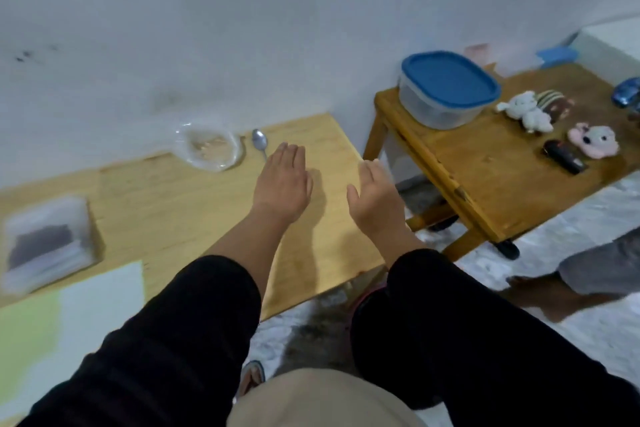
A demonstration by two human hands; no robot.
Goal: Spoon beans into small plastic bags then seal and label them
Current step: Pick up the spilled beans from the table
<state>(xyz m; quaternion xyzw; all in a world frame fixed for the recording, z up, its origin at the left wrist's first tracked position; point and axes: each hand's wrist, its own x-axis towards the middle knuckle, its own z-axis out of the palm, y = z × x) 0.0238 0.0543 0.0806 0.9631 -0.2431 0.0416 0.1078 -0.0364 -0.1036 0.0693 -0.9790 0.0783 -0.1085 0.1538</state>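
Note:
A clear plastic bowl [207, 148] with pale beans sits near the wall on the light wooden table [166, 198]. A metal spoon [259, 141] lies just right of it. A blurred stack of small clear plastic bags [46, 243] rests at the table's left edge. Pale green and white sheets [69, 319] lie at the front left. My left hand [282, 182] hovers flat and empty over the table, just below the spoon. My right hand [375, 199] is held open and empty above the table's right edge. Both arms wear black sleeves.
A second wooden table [491, 166] stands to the right with a blue-lidded container [446, 88], small plush toys [530, 109], a pink plush [594, 141] and a black object [562, 156]. A gap of floor separates the tables. The white wall runs behind.

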